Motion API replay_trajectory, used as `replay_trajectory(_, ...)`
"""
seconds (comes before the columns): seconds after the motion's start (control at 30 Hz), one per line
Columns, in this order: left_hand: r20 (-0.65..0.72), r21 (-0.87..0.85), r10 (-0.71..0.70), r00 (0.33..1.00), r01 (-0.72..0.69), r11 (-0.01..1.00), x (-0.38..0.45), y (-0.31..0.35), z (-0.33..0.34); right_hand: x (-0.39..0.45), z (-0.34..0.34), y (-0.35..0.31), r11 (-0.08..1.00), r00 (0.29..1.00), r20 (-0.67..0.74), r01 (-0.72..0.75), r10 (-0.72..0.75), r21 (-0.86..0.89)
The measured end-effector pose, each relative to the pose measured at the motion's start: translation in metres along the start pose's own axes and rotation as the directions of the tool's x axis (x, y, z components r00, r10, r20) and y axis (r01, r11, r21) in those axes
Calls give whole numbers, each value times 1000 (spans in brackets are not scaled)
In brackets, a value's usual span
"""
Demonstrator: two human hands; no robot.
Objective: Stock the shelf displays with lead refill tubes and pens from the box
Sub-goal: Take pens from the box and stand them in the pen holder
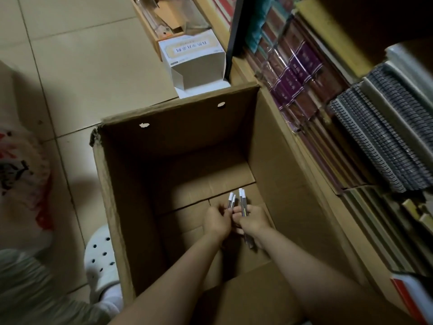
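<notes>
A large open cardboard box (131,174) stands on the tiled floor, and both my arms reach down to its bottom. My left hand (216,222) grips two clear pens with white caps (230,200), caps pointing away from me. Right beside it, my right hand (254,221) holds another small bunch of the same white-capped pens (242,200); their lower ends stick out below the hand. The two hands nearly touch. No other items show on the box's bottom.
A shelf with wrapped notebooks (293,73) and spiral-bound pads (384,141) runs along the right. Beyond the box sits an open white carton (194,59) and a wooden tray (161,22). A white clog (100,259) and a plastic bag (23,179) lie at left.
</notes>
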State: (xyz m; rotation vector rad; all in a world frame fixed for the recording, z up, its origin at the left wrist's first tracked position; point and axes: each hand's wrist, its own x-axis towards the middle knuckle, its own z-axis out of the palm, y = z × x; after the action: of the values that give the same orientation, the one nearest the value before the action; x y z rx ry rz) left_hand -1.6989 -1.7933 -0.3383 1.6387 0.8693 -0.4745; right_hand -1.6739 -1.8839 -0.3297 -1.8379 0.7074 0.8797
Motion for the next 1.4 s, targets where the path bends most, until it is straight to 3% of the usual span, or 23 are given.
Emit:
replay_trajectory(0.1, 120, -202, -17, 993, 41, 979, -6, 4, -8, -18, -7, -15, 992, 995, 102, -15, 2, 122)
replay_trajectory(0.23, 306, -351, -9, 952, 122, 928, -21, 31, -23, -58, -30, -49, 993, 968, 238, 49, -74, 110)
replay_trajectory(0.33, 291, -373, 115, 950, 2, 928, -39, 74, -40, -97, -54, -77, 975, 948, 231, 208, -219, 71)
replay_trajectory(0.47, 238, -139, 355, 904, -331, 934, -75, 145, -65, -165, -87, -116, 886, 885, 87, 462, -457, -36)
replay_trajectory(0.57, 350, -194, 481, 804, -441, 877, -121, 199, -70, -225, -118, -139, 832, 829, 70, 550, -555, 76)
replay_trajectory(0.7, 530, -380, 572, 626, -428, 820, -199, 258, -68, -298, -168, -152, 698, 717, 9, 675, -697, 238)
replay_trajectory(0.9, 650, -539, 690, 319, -446, 714, -276, 298, -49, -353, -212, -147, 508, 570, -241, 816, -785, 275)
replay_trajectory(0.97, 635, -565, 726, 264, -481, 670, -288, 302, -43, -360, -215, -145, 476, 525, -266, 849, -809, 229)
replay_trajectory(1.07, 618, -582, 742, 258, -483, 653, -294, 313, -35, -369, -220, -143, 434, 437, -317, 897, -842, 82)
replay_trajectory(1.17, 603, -604, 745, 286, -447, 660, -295, 326, -29, -371, -241, -147, 442, 296, -410, 834, -863, -329)
replay_trajectory(1.2, 592, -598, 738, 323, -437, 672, -296, 331, -28, -372, -250, -148, 441, 266, -434, 814, -861, -377)
replay_trajectory(1.27, 580, -555, 724, 374, -469, 687, -295, 340, -25, -377, -271, -150, 424, 250, -466, 848, -849, -317)
replay_trajectory(1.4, 631, -498, 716, 299, -552, 669, -300, 346, -10, -391, -310, -144, 425, 240, -599, 886, -764, -187)
